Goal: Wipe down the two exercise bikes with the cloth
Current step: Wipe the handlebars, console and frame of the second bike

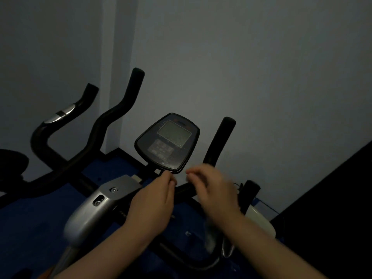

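The near exercise bike has a black console with a dusty grey screen, black handlebars and a silver frame cover. My left hand is just under the console, its curled fingertips pinching the lower rim. My right hand is blurred and hovers beside it above the handlebar crossbar, fingers curled. A grey cloth hangs blurred beneath its palm. Further left rises another black handlebar with a silver grip sensor, apparently the second bike's.
The room is dim. A pale wall and corner stand right behind the bikes. Blue floor mat lies below. A dark panel fills the right side, with a white rounded object next to it. A dark rounded shape sits at the left edge.
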`<move>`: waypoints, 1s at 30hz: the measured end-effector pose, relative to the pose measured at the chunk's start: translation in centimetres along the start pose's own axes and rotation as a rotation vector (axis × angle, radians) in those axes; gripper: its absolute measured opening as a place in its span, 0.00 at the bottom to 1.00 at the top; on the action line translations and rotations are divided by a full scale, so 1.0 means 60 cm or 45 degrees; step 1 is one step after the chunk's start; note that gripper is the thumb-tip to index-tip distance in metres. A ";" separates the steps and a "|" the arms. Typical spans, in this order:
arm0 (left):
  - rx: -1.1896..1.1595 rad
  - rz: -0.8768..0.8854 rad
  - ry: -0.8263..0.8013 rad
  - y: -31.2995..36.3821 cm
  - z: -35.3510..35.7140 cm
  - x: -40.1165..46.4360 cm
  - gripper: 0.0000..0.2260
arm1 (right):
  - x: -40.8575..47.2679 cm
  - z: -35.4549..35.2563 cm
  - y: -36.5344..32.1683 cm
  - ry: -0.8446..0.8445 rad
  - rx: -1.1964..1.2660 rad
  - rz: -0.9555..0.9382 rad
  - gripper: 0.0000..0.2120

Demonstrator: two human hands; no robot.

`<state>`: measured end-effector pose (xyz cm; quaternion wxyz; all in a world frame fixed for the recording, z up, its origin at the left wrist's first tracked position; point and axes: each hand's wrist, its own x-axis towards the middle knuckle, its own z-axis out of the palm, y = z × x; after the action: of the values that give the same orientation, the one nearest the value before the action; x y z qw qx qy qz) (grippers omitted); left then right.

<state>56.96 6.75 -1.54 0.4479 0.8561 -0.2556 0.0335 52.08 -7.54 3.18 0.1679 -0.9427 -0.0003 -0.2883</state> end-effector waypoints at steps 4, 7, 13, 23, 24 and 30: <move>-0.004 -0.028 -0.001 0.000 0.000 0.003 0.08 | 0.065 -0.036 0.027 0.192 -0.169 0.107 0.05; -0.065 -0.064 -0.003 -0.006 0.002 0.001 0.06 | 0.023 0.021 -0.011 0.361 -0.116 0.345 0.03; -0.506 -0.194 0.096 -0.009 -0.010 -0.004 0.08 | 0.003 0.003 -0.022 0.067 0.014 0.222 0.03; -1.065 -0.347 0.454 -0.018 -0.032 -0.074 0.14 | -0.072 0.058 -0.073 0.167 -0.068 0.111 0.05; -1.075 -0.350 0.460 -0.017 -0.032 -0.085 0.14 | -0.078 0.052 -0.078 0.034 -0.086 -0.048 0.06; -1.076 -0.387 0.502 -0.014 -0.040 -0.127 0.15 | 0.026 -0.003 -0.002 0.236 -0.129 0.328 0.06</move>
<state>51.16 12.13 -2.88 0.7958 0.6045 -0.0295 0.0225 53.28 -7.65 4.18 0.1550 -0.9115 0.1507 -0.3498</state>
